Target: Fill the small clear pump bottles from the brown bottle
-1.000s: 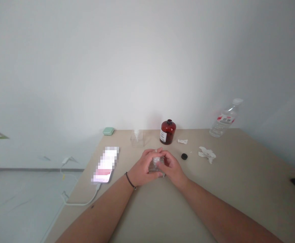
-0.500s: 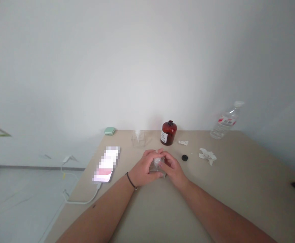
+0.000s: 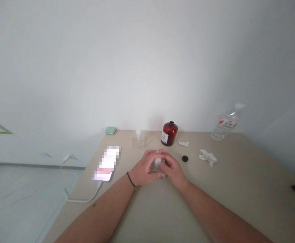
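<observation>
My left hand (image 3: pixel 143 167) and right hand (image 3: pixel 174 170) close their grip on a clear square glass container (image 3: pixel 157 167) from two sides, for keeping it steady.

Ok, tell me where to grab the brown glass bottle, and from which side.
Best around the round body of the brown glass bottle, coming from the near side: it stands upright, its neck is narrow, and the wall rises behind it.
</observation>
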`<state>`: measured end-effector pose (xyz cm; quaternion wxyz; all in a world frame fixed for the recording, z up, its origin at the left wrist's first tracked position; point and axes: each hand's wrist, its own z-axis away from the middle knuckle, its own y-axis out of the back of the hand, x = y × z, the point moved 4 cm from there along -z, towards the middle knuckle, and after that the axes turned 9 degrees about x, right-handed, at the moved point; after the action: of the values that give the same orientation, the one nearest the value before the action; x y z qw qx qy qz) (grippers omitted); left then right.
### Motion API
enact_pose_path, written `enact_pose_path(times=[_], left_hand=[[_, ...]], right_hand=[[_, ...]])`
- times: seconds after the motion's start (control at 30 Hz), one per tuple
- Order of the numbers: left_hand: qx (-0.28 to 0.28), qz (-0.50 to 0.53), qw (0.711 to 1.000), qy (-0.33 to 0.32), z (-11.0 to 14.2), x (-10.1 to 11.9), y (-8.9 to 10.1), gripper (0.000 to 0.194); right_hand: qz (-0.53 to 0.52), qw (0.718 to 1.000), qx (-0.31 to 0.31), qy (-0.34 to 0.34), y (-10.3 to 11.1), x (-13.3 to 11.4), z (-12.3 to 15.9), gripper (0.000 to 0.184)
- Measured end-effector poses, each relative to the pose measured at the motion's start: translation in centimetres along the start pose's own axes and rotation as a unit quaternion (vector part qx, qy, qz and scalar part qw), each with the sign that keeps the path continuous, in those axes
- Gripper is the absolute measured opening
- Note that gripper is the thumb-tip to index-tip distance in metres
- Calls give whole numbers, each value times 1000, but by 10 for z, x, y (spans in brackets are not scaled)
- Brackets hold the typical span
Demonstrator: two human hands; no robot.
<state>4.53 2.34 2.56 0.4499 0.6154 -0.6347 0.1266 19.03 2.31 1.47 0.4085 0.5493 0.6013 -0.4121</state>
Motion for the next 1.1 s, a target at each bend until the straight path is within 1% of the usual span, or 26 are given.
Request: enact_pose_path(times=[0.17,0.43,0.67,0.83,1.0,1.1], left_hand=[[5,-3,1000,0,0,-1,0,68],[-5,-9,1000,0,0,1,1,66],[1,-10,1000,3,0,0,0,69],[-2,-11,1000,2,0,1,1,67],[4,-6,1000,-1,0,1,0,66],[1,-11,1000,-5,0,1,0,67]], right_hand=[[-6,1000,9,-3,0,3,0,36],[1,1000,0,2,1,0,0,34],[-16,999,6,-27,-1,0,1,36],[-4,1000,-4,-4,0,0,0,33],[-2,1000,14,-28,1,8,0,36],[-17,1000,1,-16,1,6,0,35]])
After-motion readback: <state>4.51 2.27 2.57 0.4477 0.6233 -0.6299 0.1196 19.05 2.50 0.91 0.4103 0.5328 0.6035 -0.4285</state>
